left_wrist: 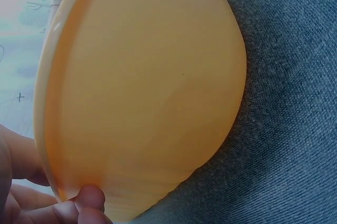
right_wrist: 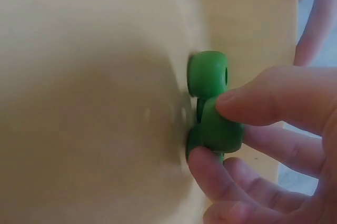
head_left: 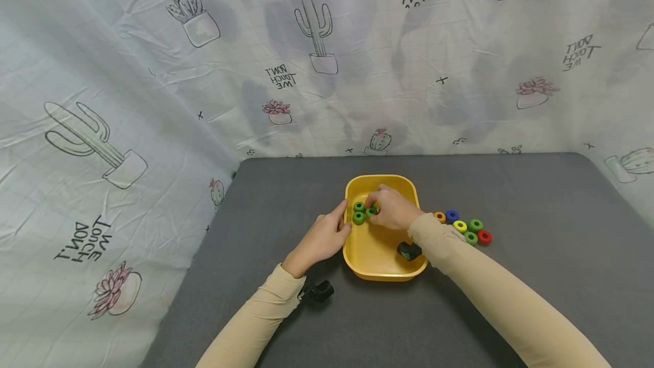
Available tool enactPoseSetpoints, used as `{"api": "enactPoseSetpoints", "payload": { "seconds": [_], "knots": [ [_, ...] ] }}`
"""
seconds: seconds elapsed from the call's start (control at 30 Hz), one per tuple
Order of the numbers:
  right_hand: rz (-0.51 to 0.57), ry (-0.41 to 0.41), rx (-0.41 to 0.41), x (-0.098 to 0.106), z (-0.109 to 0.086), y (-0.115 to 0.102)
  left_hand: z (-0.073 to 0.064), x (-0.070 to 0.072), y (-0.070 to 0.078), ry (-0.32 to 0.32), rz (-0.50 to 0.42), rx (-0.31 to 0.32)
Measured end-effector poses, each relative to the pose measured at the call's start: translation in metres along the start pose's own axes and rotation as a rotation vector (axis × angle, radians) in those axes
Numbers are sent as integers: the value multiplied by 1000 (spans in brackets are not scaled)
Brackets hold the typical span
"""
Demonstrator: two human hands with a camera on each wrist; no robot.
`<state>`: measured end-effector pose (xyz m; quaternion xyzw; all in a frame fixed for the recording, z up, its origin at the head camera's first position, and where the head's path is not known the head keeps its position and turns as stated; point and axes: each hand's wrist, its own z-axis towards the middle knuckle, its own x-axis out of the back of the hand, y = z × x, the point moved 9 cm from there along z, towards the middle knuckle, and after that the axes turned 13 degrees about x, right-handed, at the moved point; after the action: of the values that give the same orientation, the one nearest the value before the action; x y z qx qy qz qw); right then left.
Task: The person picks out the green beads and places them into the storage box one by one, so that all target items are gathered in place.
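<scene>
My left hand (head_left: 321, 236) grips the left rim of a yellow plastic tray (head_left: 385, 261); the left wrist view has fingers on both sides of the tray's edge (left_wrist: 42, 103). Inside the tray, my right hand (head_left: 390, 208) pinches a green bead (right_wrist: 224, 132) with a hole through it, between thumb and fingers. That bead overlaps other green beads in the right wrist view, one of them a rounded bead (right_wrist: 207, 74) just above it. Seen from the head, green beads (head_left: 359, 218) sit together near the tray's left wall.
Right of the tray, on the grey table (head_left: 536, 288), lies a loose group of beads: orange (head_left: 439, 217), blue (head_left: 452, 217), yellow (head_left: 460, 226), red (head_left: 484, 237) and green (head_left: 476, 225). My right sleeve passes over the tray's right rim. A cactus-print cloth (head_left: 357, 101) hangs behind.
</scene>
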<state>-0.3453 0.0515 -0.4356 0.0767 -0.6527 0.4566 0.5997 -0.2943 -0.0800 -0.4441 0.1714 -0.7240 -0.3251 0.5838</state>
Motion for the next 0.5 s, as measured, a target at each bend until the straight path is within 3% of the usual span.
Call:
{"api": "enactPoseSetpoints", "payload": {
  "seconds": [0.5],
  "knots": [
    [-10, -11, 6, -3, 1, 1, 1, 0, 0, 2, 8, 8]
  ]
}}
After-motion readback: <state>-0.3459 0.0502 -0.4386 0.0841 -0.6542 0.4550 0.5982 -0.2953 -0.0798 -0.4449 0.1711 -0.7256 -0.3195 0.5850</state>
